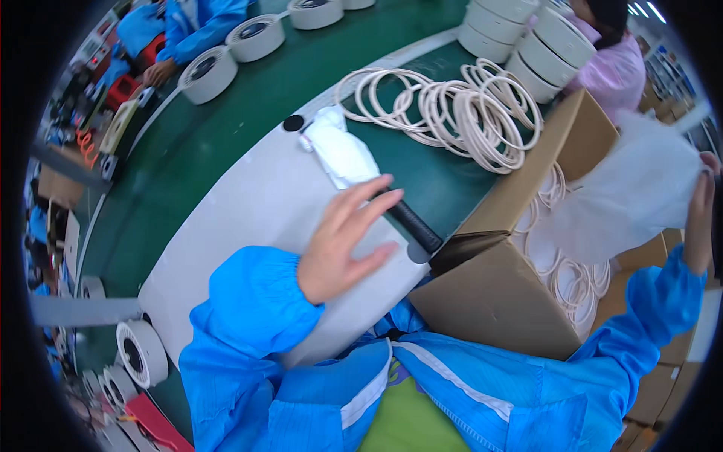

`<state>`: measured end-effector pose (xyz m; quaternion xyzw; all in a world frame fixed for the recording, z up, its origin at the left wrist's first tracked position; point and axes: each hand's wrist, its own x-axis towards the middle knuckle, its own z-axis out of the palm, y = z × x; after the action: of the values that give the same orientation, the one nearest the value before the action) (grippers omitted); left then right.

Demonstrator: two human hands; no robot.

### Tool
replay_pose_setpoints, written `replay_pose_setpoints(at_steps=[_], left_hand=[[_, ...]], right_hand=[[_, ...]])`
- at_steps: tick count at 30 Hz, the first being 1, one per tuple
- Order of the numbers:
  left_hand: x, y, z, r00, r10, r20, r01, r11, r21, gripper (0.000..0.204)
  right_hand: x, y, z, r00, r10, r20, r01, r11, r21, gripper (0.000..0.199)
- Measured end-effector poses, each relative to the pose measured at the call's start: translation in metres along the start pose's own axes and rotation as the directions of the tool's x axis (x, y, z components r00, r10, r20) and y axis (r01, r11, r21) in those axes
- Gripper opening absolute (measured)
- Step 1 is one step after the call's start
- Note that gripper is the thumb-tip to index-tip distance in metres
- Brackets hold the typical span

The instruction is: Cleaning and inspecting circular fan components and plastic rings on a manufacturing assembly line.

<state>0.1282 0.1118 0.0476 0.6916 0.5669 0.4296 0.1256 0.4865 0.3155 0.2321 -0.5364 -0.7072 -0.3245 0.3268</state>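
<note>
My left hand [343, 241] hovers with fingers spread over a white board [248, 226] on the green table, just beside a black cylindrical handle [413, 224], and holds nothing. At the far right my right hand [700, 218] is raised and grips the edge of a white translucent plastic bag [633, 188]. The bag hangs over an open cardboard box [497, 294] that holds several coils of white cable [572, 279]. Both my arms are in blue sleeves.
A pile of white cable coils [452, 105] lies on the green table [226, 128] beyond the box. White tape-like rolls [207, 74] and stacked rolls [520, 30] stand around. A crumpled white bag [343, 151] lies on the board. Other people work at the far left and far right.
</note>
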Motion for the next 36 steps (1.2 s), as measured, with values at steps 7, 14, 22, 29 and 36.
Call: replay_pose_setpoints(at_steps=[7,14,22,29,36], left_hand=[[-0.015,0.053,-0.009,0.872,-0.418,0.255,0.293,0.028,-0.956,0.044],[-0.104,0.093,-0.064,0.667,-0.727,-0.162,0.394,0.529,-0.752,0.035],[-0.51,0.184,0.055,-0.376,0.711,-0.595,0.907,0.152,-0.392,0.029],[-0.557,0.1,0.23,-0.819,-0.216,-0.532,0.463,-0.797,-0.389,0.036],[-0.675,0.061,0.272,-0.633,-0.732,0.253,0.674,-0.681,-0.285,0.108]], right_hand=[[-0.049,-0.227,-0.033,-0.049,-0.923,-0.381,0.107,-0.384,0.917,0.017],[-0.082,-0.271,-0.055,-0.234,-0.919,-0.318,-0.162,-0.286,0.944,0.033],[-0.087,-0.302,-0.001,-0.231,-0.943,-0.238,0.117,-0.27,0.956,0.049],[-0.08,-0.324,0.035,-0.184,-0.969,-0.162,0.223,-0.202,0.954,0.045],[-0.072,-0.337,0.132,0.132,-0.975,0.177,0.418,0.217,0.882,0.023]])
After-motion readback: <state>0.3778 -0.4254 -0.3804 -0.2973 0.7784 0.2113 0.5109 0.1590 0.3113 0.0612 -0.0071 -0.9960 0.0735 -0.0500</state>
